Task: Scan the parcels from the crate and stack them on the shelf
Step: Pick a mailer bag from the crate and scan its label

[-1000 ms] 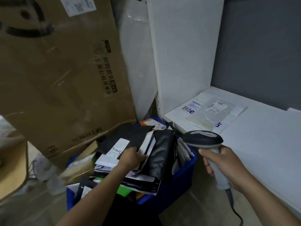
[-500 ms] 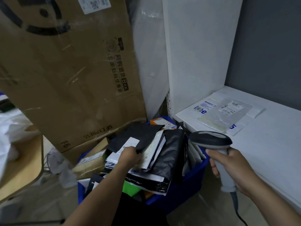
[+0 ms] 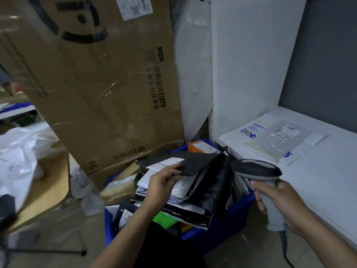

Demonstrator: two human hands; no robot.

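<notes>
The black flat parcel [image 3: 193, 161] sits at the very top of the heap in the blue crate [image 3: 228, 223], tipped up a little at its near edge. The left hand [image 3: 164, 184] has hold of that edge, its fingers [image 3: 172, 171] pinched on the parcel right by the white label [image 3: 166, 163], which faces up. Under it lie more parcels, piled above the rim: a crumpled black plastic bag [image 3: 212, 188], some pale mailers, something green [image 3: 164, 219] low at the front, and an orange box [image 3: 201, 147] at the far corner.

Just to the right of the heap, the right hand [image 3: 280, 204] holds the scanner [image 3: 257, 168] upright over the crate's edge. The hand's fingers [image 3: 259, 205] are wrapped tight round the grey handle, and the dark head points left towards the parcel but stays clear of it. A cable [image 3: 284, 246] hangs from the bottom of the handle.

Beyond the scanner is the white shelf [image 3: 328, 180], with a white upright panel at its left end. Two flat things already lie there near the corner: a white mailer [image 3: 251, 130] with blue print, and a clear bag [image 3: 278, 140] with a label lying partly over it.

Behind the crate a big cardboard box [image 3: 96, 84] leans, wrapped in tape and printed SF EXPRESS upside down. A small carton [image 3: 119, 185] rests against the crate's left side. Further left stands a wooden table [image 3: 46, 188] with white plastic bags [image 3: 19, 147] heaped on it.
</notes>
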